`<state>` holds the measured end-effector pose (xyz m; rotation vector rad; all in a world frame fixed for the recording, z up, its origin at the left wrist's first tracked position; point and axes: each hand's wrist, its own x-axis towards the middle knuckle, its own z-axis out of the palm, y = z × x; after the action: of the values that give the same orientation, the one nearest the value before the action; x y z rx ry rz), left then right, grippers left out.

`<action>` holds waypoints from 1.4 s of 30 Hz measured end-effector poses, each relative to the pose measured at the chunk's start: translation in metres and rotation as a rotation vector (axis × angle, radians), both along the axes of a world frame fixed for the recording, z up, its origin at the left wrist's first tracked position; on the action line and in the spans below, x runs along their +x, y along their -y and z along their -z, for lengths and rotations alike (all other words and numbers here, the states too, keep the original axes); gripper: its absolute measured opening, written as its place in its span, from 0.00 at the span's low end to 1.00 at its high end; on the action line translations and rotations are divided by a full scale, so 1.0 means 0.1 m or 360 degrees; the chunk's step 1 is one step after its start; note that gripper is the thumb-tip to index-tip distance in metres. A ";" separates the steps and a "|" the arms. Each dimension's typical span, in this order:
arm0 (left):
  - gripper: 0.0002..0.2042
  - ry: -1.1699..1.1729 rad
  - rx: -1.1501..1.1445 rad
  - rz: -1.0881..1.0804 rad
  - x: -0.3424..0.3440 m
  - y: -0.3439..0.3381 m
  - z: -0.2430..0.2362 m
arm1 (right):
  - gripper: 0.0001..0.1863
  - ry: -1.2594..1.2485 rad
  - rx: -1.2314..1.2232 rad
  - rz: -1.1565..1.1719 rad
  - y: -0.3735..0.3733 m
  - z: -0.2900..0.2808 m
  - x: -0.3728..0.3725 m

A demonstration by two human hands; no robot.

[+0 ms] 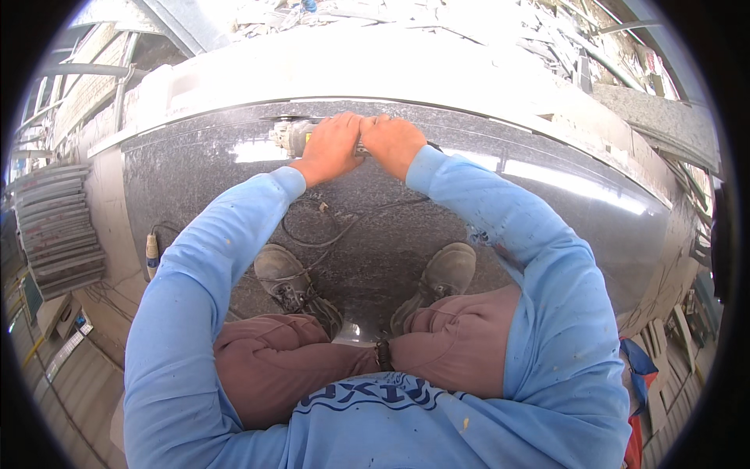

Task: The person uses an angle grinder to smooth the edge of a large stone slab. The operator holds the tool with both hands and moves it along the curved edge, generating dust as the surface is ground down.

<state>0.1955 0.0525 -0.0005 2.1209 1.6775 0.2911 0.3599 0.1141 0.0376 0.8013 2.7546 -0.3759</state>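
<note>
My left hand is closed on a silver angle grinder, near the far edge of a dark, speckled, polished slab. My right hand grips the same tool just to the right, touching my left hand, and partly hides its body. The grinder's thin disc appears at its left end, along a straight pale line by the slab's edge; whether it touches the stone is unclear. A black cord loops over the slab between my arms and my shoes, which rest on the stone.
Bright rubble and broken pieces lie beyond the slab. A stack of grey strips is at the left, near a cable connector. Grey beams stand at the upper right; a blue and red cloth item is at the lower right.
</note>
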 end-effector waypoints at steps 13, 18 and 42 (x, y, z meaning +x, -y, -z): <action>0.28 0.0112 0.0082 0.0082 0.31 -0.03 -0.13 | 0.20 0.0160 0.0139 -0.0018 0.04 -0.42 0.29; 0.28 0.0064 0.0002 0.0070 0.26 -0.03 -0.13 | 0.22 0.0183 0.0115 0.0049 0.04 -0.22 0.24; 0.27 0.0138 0.0140 0.0113 0.36 -0.05 -0.15 | 0.21 0.0165 0.0095 0.0058 0.04 -0.34 0.35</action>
<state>0.2311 0.0570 0.0147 2.1927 1.5632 0.4362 0.3949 0.1104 0.0713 0.8611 2.6694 -0.2526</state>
